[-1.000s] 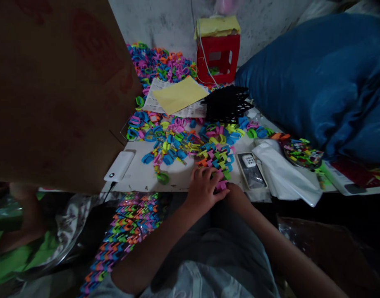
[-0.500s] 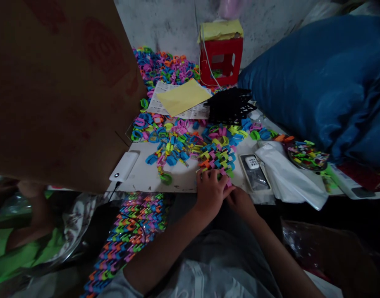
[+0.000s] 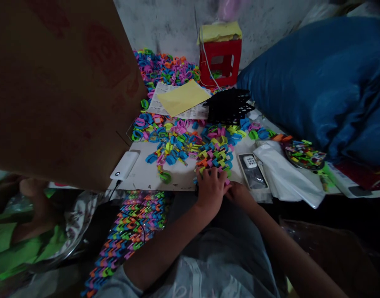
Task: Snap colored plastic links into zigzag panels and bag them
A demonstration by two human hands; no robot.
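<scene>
A panel (image 3: 216, 156) filled with rows of small curved plastic pieces in pink, blue, green, yellow and orange lies at the table's front edge. Over its near end my left hand (image 3: 212, 188) is closed, fingers curled onto the rows and thumb towards the right. My right hand (image 3: 241, 194) meets that thumb at the near right corner, its fingers pinched by a pink plastic piece (image 3: 227, 182); the fingertips are partly hidden. Loose pieces of the same kind, a heap (image 3: 171, 149) of them, lie left of the panel. Black perforated sheets (image 3: 228, 106) rest behind it.
A large cardboard box (image 3: 62, 91) stands at left, a blue sack (image 3: 320, 87) at right. Nearby are a white power bank (image 3: 125, 164), a boxed phone case (image 3: 253, 171), plastic bags (image 3: 289, 174), and a red stool (image 3: 221, 62). Filled panels (image 3: 124, 236) hang below; another person's arm (image 3: 34, 203) shows at left.
Both hands stay at the panel's near end, with my right fingers shifted slightly beside the left thumb. The view has tilted slightly, and the other person's arm at left has moved a little.
</scene>
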